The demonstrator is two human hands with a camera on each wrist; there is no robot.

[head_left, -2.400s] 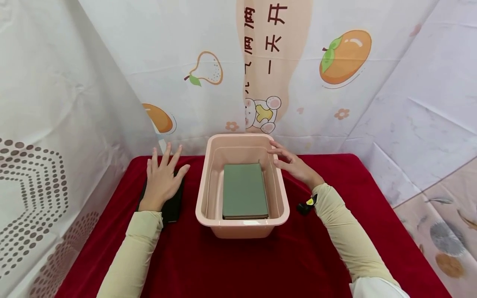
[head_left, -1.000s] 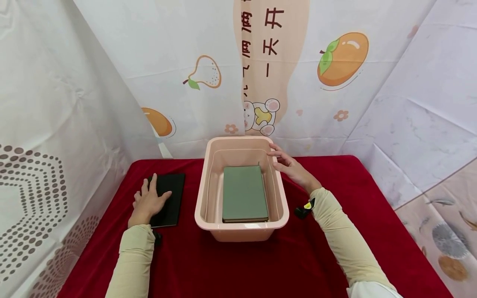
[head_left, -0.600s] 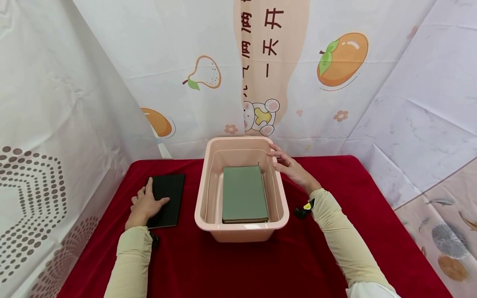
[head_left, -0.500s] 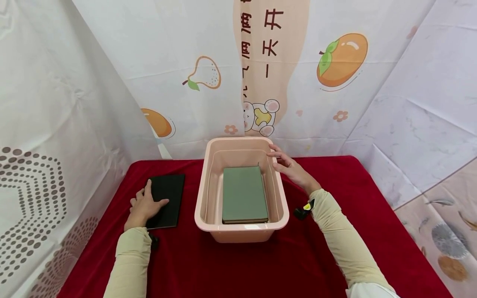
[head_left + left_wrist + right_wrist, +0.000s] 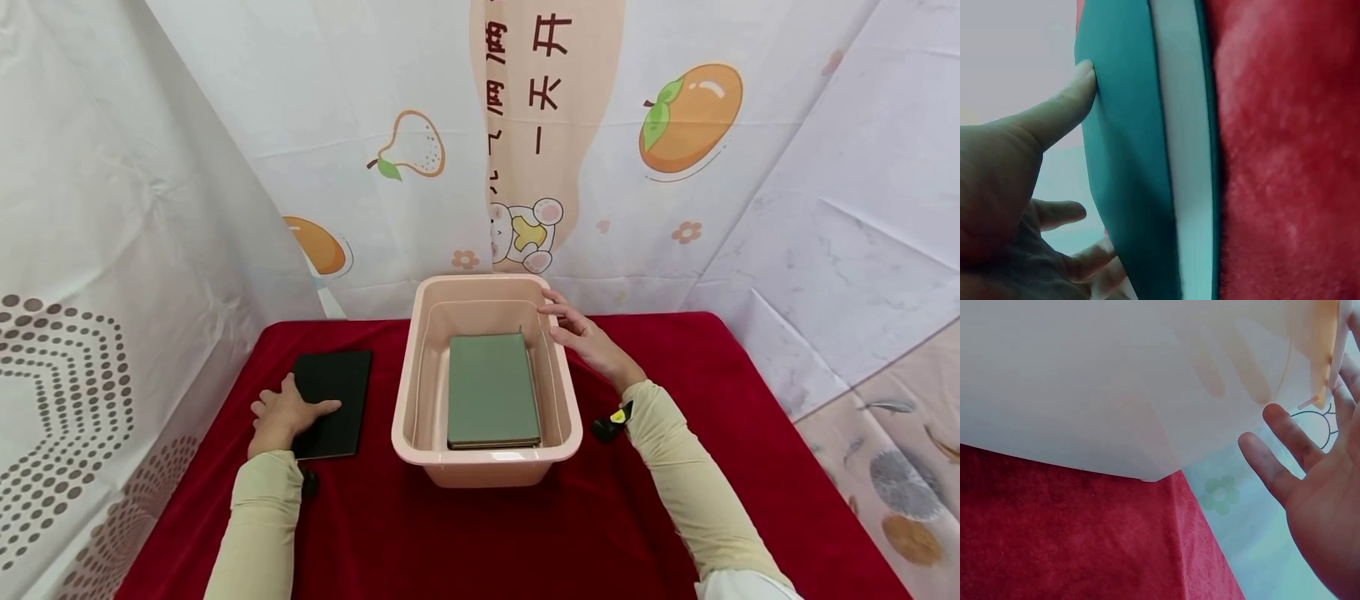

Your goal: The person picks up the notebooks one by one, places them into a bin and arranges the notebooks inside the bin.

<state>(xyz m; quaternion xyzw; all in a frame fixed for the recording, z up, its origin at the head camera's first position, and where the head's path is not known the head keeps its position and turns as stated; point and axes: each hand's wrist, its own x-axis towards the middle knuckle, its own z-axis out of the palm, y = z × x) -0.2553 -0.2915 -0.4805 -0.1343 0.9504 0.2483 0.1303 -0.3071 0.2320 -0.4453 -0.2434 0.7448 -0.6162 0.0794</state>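
On the left of the table lies a black hardcover book [image 5: 336, 400], flat; the left wrist view tints its cover [image 5: 1129, 131] teal beside its white page edge. My left hand [image 5: 283, 417] grips its left edge, thumb [image 5: 1082, 87] on the cover and bent fingers at the side, partly hidden. A pink plastic tub [image 5: 487, 473] stands in the middle with a green hardcover book [image 5: 491, 390] lying inside. My right hand [image 5: 596, 346] rests loosely at the tub's right rim. In the right wrist view two relaxed fingers [image 5: 1272, 465] hang outside the tub wall [image 5: 1085, 394].
A red velvety cloth [image 5: 480, 542] covers the table. Printed white curtains [image 5: 360, 75] close off the back and sides, right behind the tub. A small black device with a yellow label [image 5: 611, 423] is at the right wrist.
My left hand has come down from above the black book to its left edge, and its fingers have drawn in. The right hand and the tub stay where they were.
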